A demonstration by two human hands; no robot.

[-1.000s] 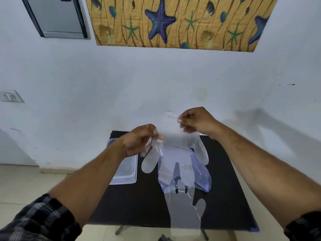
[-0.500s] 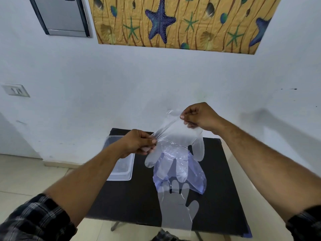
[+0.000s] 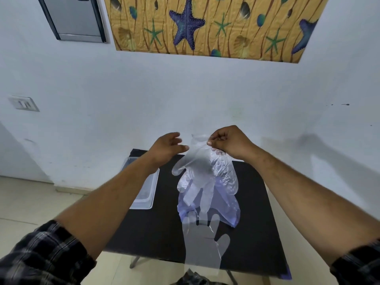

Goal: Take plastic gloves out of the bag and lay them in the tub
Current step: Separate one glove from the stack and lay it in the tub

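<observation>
My right hand (image 3: 230, 141) pinches the cuff of a bunch of clear plastic gloves (image 3: 200, 171) that hangs fingers-down above the black table (image 3: 257, 223). My left hand (image 3: 166, 148) is just left of the cuff with its fingers spread, its thumb tip near or touching the plastic. Under the hanging gloves lies the bluish plastic bag (image 3: 226, 208). One clear glove (image 3: 203, 241) lies flat on the table's near edge, fingers pointing away from me. The clear tub (image 3: 147, 192) stands at the table's left side, partly hidden by my left forearm.
The table stands against a white wall (image 3: 185, 95). A switch plate (image 3: 23, 103) is on the wall at the left, and a starfish picture (image 3: 205, 25) hangs above. Tiled floor (image 3: 30, 202) lies to the left, and a dark object (image 3: 191, 278) shows below the table's near edge.
My left hand let go of the glove it was pulling, opened, and rose toward the cuff. The gloves now hang from my right hand alone.
</observation>
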